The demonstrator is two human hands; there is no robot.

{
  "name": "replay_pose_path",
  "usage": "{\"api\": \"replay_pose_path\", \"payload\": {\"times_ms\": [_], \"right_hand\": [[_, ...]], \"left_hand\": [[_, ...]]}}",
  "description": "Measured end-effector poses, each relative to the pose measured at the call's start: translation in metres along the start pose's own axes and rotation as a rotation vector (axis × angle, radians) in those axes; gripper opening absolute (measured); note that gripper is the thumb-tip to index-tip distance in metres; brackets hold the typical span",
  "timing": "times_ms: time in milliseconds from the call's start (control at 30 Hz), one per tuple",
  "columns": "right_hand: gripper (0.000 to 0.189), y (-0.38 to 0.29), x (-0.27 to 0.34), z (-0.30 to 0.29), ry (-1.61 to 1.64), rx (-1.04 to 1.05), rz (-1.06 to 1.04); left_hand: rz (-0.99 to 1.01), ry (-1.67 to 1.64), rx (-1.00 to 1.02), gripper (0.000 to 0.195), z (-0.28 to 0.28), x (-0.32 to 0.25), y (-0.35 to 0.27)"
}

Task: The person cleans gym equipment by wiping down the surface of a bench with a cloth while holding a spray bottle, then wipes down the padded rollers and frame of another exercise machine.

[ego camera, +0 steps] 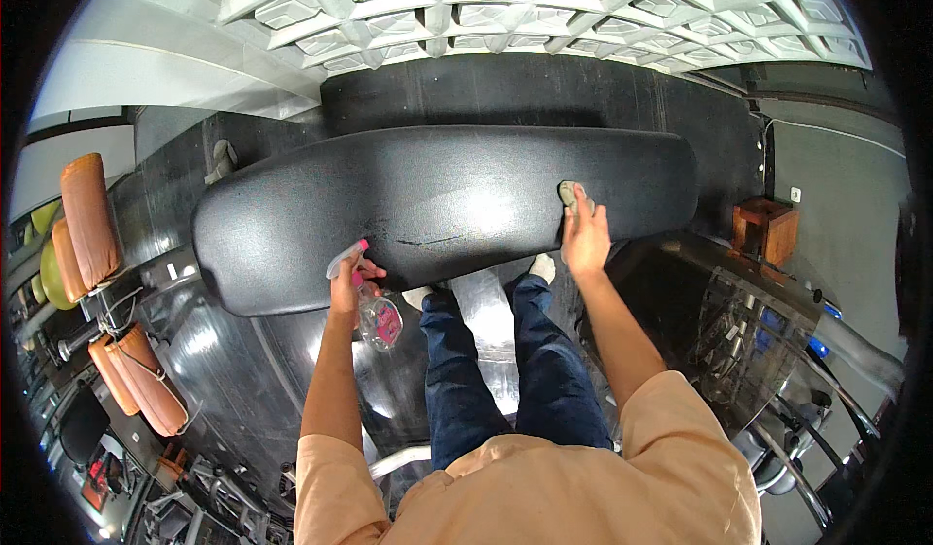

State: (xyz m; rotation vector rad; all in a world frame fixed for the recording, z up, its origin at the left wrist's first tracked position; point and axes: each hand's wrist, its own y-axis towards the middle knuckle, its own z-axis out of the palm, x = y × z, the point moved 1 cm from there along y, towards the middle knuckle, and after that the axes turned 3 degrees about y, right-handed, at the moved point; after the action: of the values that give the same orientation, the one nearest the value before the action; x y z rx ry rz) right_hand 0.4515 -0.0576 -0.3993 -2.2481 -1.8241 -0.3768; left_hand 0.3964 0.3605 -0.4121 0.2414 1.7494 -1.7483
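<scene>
A long black padded bench [350, 180] with a leather-like cover stretches across the view in front of me. A dark crease or crack marks its near side left of the middle. My left hand [353, 282] grips a clear spray bottle [380, 322] by its neck, at the bench's near edge. The bottle has a pink-tipped trigger head and a pink label. Toward the bench's right part, my right hand [586, 239] presses a greyish-green cloth [567, 193] against the top surface. My fingers partly cover the cloth.
Orange padded rollers [91, 220] on a metal frame stand at the left. To the right are a wooden box [765, 228] and a dark table with a transparent panel [736, 341]. A white relief-patterned wall [481, 16] rises behind the bench. My feet are on the glossy dark floor.
</scene>
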Motion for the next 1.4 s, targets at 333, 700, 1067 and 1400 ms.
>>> {"api": "replay_pose_path", "payload": {"times_ms": [333, 700, 1067, 1400], "right_hand": [[0.051, -0.072, 0.213, 0.080, 0.271, 0.206, -0.507], [0.045, 0.059, -0.033, -0.006, -0.086, 0.208, -0.038], [0.041, 0.096, 0.050, 0.025, -0.019, -0.044, 0.156], [0.034, 0.050, 0.280, 0.092, 0.356, 0.259, -0.553]], "left_hand": [[0.035, -0.046, -0.050, 0.043, 0.016, -0.009, -0.004], [-0.013, -0.059, 0.027, 0.044, 0.001, 0.003, 0.008], [-0.015, -0.078, 0.031, 0.050, -0.006, 0.001, 0.000], [0.011, -0.102, 0.022, 0.051, 0.003, 0.002, 0.003]]}}
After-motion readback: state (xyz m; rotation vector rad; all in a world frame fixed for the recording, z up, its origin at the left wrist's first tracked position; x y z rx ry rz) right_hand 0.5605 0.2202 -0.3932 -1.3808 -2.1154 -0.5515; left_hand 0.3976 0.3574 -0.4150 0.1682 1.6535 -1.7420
